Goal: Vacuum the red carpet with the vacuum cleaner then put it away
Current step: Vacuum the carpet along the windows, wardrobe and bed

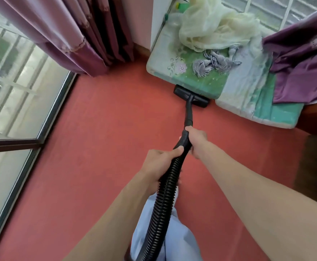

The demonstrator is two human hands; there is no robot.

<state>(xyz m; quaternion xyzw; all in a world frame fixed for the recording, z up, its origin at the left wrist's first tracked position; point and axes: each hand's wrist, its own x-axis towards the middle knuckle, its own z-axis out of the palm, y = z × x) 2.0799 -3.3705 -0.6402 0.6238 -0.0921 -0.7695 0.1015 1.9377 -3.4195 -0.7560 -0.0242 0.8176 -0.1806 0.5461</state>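
1. Red carpet (101, 147) is covering the floor, running from a glass door (12, 91) and curtains (69, 34) on the left to a mat (187, 78) at the far side.
2. Nozzle (191, 96) is sitting flat on the carpet, touching the mat's near edge. Wand (189, 113) is slanting back from it toward the person.
3. Right grip (197, 142) is curling round the hose (165, 194) right where it meets the wand. Left grip (161, 164) is wrapping the hose just behind it.
4. Hose is trailing down past a pale blue trouser leg and out of view. Vacuum body is not showing.
5. Cream cloth (210, 25), tassel (210, 65) and purple cloth (300, 72) are lying on the mat, apart from the nozzle.
6. Step, as I judge it: vacuuming is under way, working the strip along the mat. Putting away is not yet begun.
7. Next move is likely calling for drawing the nozzle back and shifting sideways onto a fresh strip, keeping it off the mat edge and curtain hems so no fabric is getting sucked in.
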